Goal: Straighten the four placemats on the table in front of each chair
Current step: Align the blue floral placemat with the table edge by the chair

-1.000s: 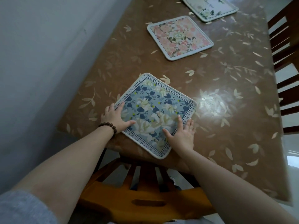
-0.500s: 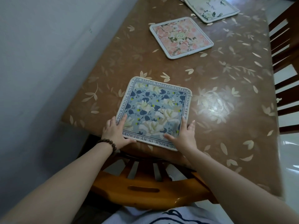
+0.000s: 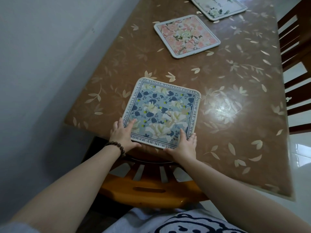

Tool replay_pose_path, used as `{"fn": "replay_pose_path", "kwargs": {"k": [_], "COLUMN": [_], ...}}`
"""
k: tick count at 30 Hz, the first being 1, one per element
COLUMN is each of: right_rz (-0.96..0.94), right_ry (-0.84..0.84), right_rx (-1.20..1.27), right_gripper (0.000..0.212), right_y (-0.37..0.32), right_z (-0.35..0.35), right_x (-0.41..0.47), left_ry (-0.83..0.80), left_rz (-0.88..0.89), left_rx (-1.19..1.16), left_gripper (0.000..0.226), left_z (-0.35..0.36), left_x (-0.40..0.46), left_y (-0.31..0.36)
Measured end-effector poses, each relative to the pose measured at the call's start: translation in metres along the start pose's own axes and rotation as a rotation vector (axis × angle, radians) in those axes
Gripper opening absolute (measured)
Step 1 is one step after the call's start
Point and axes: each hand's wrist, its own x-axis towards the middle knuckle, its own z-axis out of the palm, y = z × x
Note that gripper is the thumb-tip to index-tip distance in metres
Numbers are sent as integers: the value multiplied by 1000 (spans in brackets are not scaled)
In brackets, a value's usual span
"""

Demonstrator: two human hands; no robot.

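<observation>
The blue floral placemat (image 3: 161, 113) lies at the near edge of the tabletop (image 3: 235, 91), above a chair back (image 3: 151, 189); the left hand (image 3: 122, 135) and right hand (image 3: 184, 147) press its near corners, fingers extended and slightly apart. Uneven pressure could skew it, or a backward pull slide it over the edge. The pink placemat (image 3: 186, 36) and white placemat (image 3: 218, 7) lie far and angled.

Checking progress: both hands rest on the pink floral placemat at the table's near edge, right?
Not quite. In the head view, the left hand and right hand rest on the blue floral placemat; the pink floral placemat lies farther up, untouched.
</observation>
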Motion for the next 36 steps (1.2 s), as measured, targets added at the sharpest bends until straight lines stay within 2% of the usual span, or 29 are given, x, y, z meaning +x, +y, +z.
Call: {"fn": "replay_pose_path", "kwargs": {"k": [13,29,36], "right_rz": [-6,10,2], "right_ry": [12,48,21], "right_rx": [-250,-126,-173], "right_gripper": [121,111,113], "right_y": [15,13,15], "right_z": [15,23,21], "right_x": [-18,-22,-22], "left_ry": [28,70,53], "left_rz": [78,62,61], "left_rx": [53,32,82], "left_gripper": [110,109,112], "left_z": [-5,3,0], "left_x": [-4,-12,-15], "left_y": [-11,-16,-11]}}
